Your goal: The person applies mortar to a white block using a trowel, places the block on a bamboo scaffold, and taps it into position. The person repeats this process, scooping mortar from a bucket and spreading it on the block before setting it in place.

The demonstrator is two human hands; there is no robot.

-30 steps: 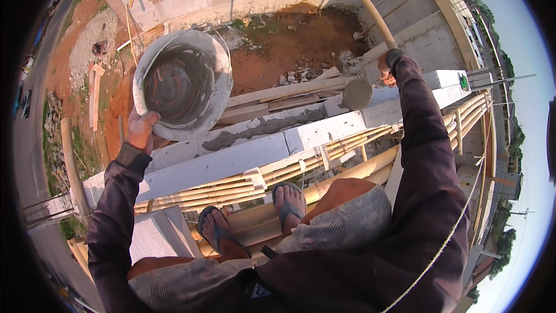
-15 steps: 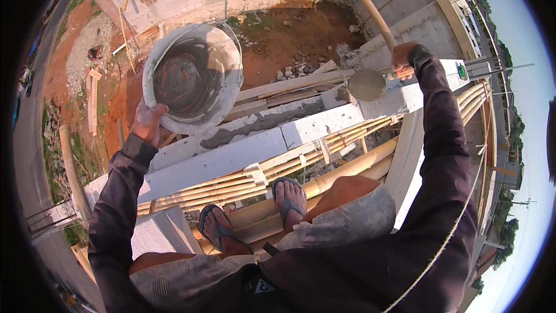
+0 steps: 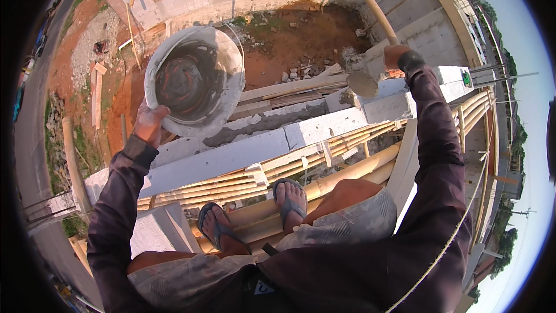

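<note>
Grey, mortar-smeared round bucket (image 3: 231,81), rim gripped by the left hand (image 3: 152,122); right hand (image 3: 396,59) closed on a round grey tool (image 3: 363,84) near white rectangular blocks (image 3: 325,130).

the left grip (image 3: 152,123) holds a grey bucket (image 3: 233,75) while the right grip (image 3: 397,59) holds a round-bladed tool (image 3: 363,84) near white blocks (image 3: 327,126).

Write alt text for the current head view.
A person's left hand grips a mortar-smeared bucket by its rim; the right hand holds a round-bladed tool near a pale block wall with grey mortar along it. Sandalled feet show over bamboo poles.
</note>
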